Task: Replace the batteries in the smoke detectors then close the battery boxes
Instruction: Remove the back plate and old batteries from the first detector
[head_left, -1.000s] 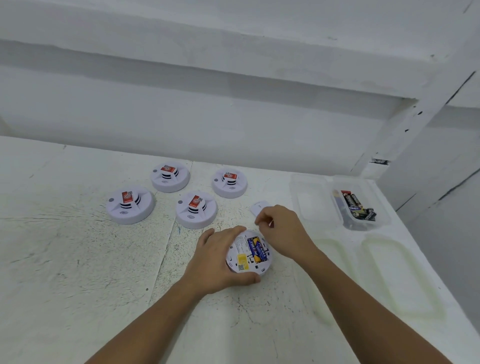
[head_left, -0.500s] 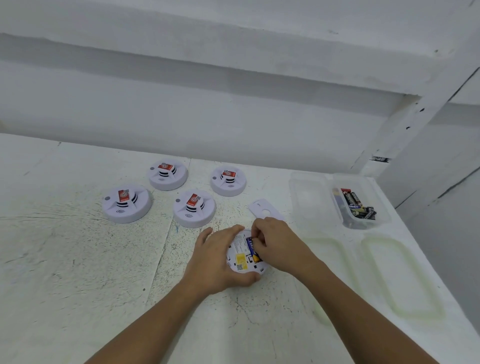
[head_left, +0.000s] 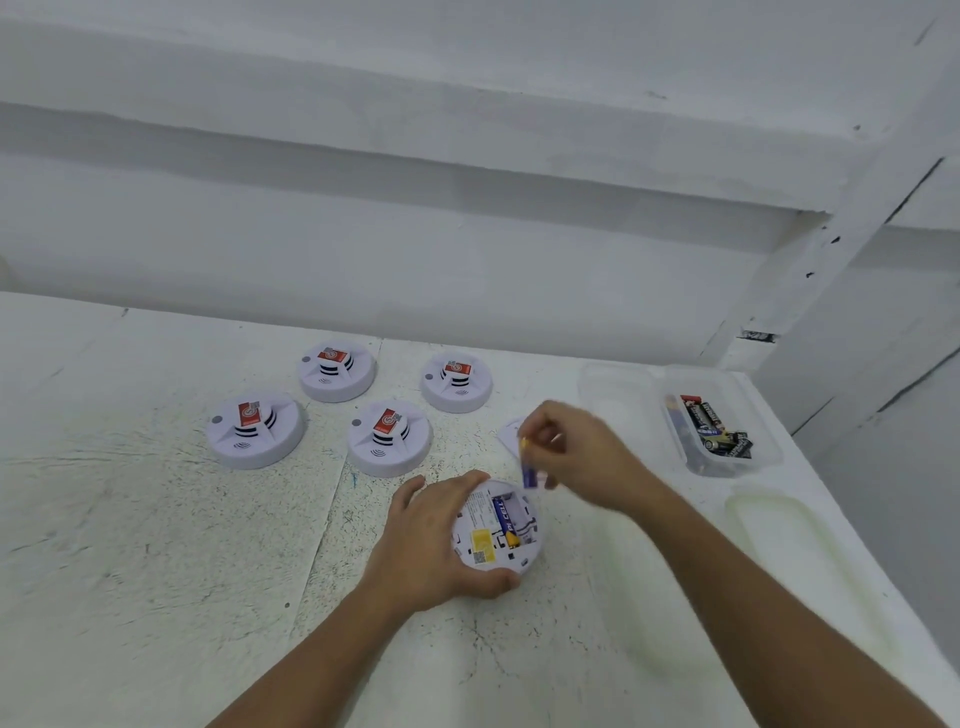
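Observation:
A white smoke detector (head_left: 493, 540) lies upside down on the table, its battery box open, with one blue and gold battery (head_left: 505, 519) lying in it. My left hand (head_left: 431, 545) grips the detector's left rim. My right hand (head_left: 576, 457) is raised just above and behind the detector and pinches a second blue battery (head_left: 528, 465), which hangs almost upright. The white battery cover (head_left: 511, 434) lies on the table behind, partly hidden by my right hand.
Several more white smoke detectors (head_left: 389, 439) with red labels stand right side up at the back left. A clear plastic box (head_left: 727, 462) holding several batteries sits at the right, with its lid (head_left: 613, 400) beside it. The wall rises close behind.
My right hand has lifted one battery out of the open battery box and raised it; before, both batteries lay in the box. My left hand has kept its hold.

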